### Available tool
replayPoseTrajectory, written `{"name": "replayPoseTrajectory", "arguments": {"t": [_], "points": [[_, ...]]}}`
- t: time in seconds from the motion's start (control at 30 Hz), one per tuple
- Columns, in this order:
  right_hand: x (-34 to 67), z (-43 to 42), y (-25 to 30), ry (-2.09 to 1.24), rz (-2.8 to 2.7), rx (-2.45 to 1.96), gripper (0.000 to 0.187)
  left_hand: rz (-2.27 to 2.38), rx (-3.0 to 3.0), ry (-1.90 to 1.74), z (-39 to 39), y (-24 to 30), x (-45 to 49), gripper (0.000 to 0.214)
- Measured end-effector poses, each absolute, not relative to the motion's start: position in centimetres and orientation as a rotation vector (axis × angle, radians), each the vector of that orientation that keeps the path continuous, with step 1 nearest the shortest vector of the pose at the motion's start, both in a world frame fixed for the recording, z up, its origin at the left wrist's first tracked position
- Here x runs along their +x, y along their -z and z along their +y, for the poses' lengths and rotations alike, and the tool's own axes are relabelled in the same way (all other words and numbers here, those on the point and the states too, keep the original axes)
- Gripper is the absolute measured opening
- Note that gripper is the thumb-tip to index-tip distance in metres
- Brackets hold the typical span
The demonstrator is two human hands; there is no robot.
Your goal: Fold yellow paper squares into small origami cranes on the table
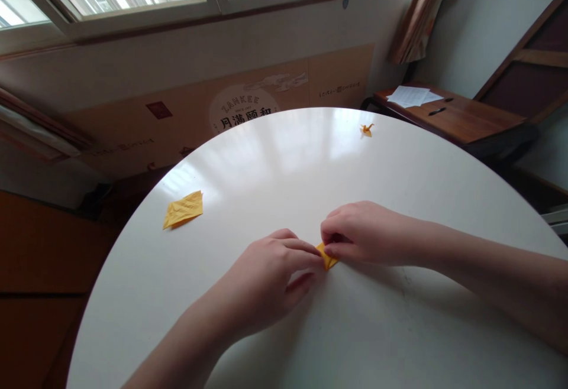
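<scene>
Both of my hands meet near the middle of a round white table (266, 158). Between them lies a small piece of folded yellow paper (327, 257), mostly hidden by fingers. My left hand (270, 279) is curled, pinching the paper's left side. My right hand (366, 234) is closed over its right side, fingertips pressed on it. A flat folded yellow paper (183, 209) rests on the table to the left. A tiny yellow folded paper figure (366, 129) stands at the table's far edge.
A wooden side table (461, 118) with white sheets (409, 96) and a dark pen stands at the right. A printed cardboard panel (248, 108) leans against the wall under the windows. A curtain hangs in the corner.
</scene>
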State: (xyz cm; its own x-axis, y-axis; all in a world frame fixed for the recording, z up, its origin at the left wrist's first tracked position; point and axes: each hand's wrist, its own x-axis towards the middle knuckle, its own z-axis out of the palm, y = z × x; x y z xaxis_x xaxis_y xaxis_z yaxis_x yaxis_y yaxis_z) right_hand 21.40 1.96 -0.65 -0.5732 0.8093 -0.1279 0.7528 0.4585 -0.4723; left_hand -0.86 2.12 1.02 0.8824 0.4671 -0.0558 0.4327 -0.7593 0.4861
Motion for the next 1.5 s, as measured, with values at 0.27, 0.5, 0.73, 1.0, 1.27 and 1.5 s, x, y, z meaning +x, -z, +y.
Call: {"name": "replayPoseTrajectory", "arguments": {"t": [0.27, 0.5, 0.73, 1.0, 1.27, 1.5], "points": [[21.5, 1.9, 0.7, -0.737, -2.592, -1.393, 0.014, 0.713, 2.65, -0.035, 1.7, -0.5, -0.7, 0.028], [21.4, 2.0, 0.7, -0.744, -2.594, -1.393, 0.015, 0.688, 2.651, -0.051, 1.5, -0.8, -0.7, 0.024], [21.5, 1.9, 0.6, -0.747, -2.592, -1.378, 0.017, 0.7, 2.648, -0.013, 1.4, -1.0, -0.6, 0.033], [21.5, 2.0, 0.7, -0.72, -2.606, -1.367, 0.017, 0.719, 2.664, 0.0, 1.2, -1.0, -0.3, 0.03], [21.6, 2.0, 0.6, -0.722, -2.607, -1.353, 0.019, 0.699, 2.66, -0.05, 1.2, -1.1, -0.5, 0.027], [21.5, 1.9, 0.5, -0.704, -2.615, -1.372, 0.019, 0.695, 2.662, -0.029, 1.1, -1.3, -0.4, 0.026]]}}
